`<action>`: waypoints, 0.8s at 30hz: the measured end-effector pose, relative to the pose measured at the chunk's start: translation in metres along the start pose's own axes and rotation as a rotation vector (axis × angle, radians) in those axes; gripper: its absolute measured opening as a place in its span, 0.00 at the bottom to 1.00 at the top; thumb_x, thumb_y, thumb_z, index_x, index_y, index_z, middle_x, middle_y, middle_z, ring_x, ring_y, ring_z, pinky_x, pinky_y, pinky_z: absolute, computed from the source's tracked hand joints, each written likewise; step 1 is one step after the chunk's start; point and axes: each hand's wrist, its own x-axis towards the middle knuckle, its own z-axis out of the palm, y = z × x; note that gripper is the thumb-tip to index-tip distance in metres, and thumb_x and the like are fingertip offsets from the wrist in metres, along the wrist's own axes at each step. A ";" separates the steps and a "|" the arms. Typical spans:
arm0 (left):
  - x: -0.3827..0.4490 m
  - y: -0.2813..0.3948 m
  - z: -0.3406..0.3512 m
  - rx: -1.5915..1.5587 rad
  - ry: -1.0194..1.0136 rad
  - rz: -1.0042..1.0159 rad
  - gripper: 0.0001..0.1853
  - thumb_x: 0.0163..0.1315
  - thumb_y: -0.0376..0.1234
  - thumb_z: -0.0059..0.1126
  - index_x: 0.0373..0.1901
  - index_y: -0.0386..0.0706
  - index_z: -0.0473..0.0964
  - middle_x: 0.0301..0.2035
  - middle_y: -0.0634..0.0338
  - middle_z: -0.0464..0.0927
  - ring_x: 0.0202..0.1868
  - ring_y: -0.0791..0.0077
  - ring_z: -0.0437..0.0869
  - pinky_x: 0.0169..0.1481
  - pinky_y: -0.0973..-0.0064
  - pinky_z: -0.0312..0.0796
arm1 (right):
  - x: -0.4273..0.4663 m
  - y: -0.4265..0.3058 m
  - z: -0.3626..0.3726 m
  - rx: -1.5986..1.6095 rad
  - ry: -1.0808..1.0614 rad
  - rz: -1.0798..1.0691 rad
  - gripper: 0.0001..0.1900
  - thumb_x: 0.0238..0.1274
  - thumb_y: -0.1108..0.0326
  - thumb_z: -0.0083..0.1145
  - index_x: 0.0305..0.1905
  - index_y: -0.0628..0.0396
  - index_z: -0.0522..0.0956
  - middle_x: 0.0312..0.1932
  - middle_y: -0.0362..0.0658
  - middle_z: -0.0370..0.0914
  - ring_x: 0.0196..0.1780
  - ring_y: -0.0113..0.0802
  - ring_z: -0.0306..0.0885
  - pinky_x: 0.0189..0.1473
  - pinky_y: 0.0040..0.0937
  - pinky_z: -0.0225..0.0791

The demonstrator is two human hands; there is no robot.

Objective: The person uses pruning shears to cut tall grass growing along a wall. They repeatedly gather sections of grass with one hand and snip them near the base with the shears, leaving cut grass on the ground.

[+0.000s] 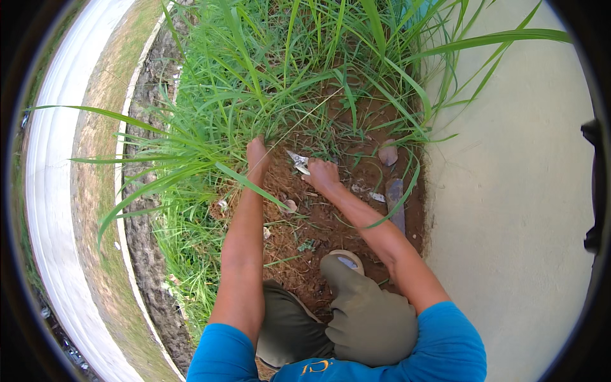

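My left hand [258, 152] reaches into the base of the tall green grass [243, 95]; its fingers are hidden among the blades, and it seems to grip some of them. Just right of it, my right hand [323, 175] is closed around the handles of a pair of pruning shears [298, 161]. The shears' metal blades point up and left toward the grass, a short way from my left hand. Bare reddish-brown soil [305, 234] with cut grass bits lies under both hands.
A pale wall [506, 191] rises along the right side. Beside it lie a flat grey stone piece [395, 205] and a dry brown leaf [388, 153]. A concrete edge [123, 143] and a pale paved strip [52, 167] run along the left. My shoe [347, 261] rests on the soil.
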 end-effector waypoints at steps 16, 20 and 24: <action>-0.012 -0.017 -0.039 0.068 0.032 -0.027 0.16 0.51 0.39 0.67 0.35 0.36 0.80 0.30 0.39 0.80 0.35 0.42 0.82 0.40 0.53 0.72 | 0.002 -0.018 -0.004 -0.214 0.292 -0.048 0.33 0.35 0.48 0.74 0.43 0.60 0.75 0.39 0.49 0.76 0.43 0.44 0.77 0.45 0.41 0.66; -0.012 -0.018 -0.035 -0.022 0.047 -0.038 0.17 0.55 0.39 0.68 0.34 0.33 0.76 0.28 0.38 0.78 0.34 0.41 0.80 0.39 0.55 0.69 | 0.009 -0.016 -0.004 -0.250 0.272 -0.075 0.31 0.37 0.49 0.74 0.42 0.60 0.76 0.40 0.48 0.77 0.43 0.42 0.78 0.45 0.37 0.67; -0.009 -0.010 -0.029 -0.064 0.135 -0.059 0.16 0.57 0.39 0.65 0.36 0.34 0.76 0.29 0.39 0.79 0.34 0.41 0.80 0.38 0.55 0.69 | 0.018 -0.010 -0.009 -0.397 0.282 -0.174 0.25 0.40 0.55 0.72 0.42 0.59 0.76 0.38 0.46 0.77 0.42 0.41 0.79 0.45 0.36 0.69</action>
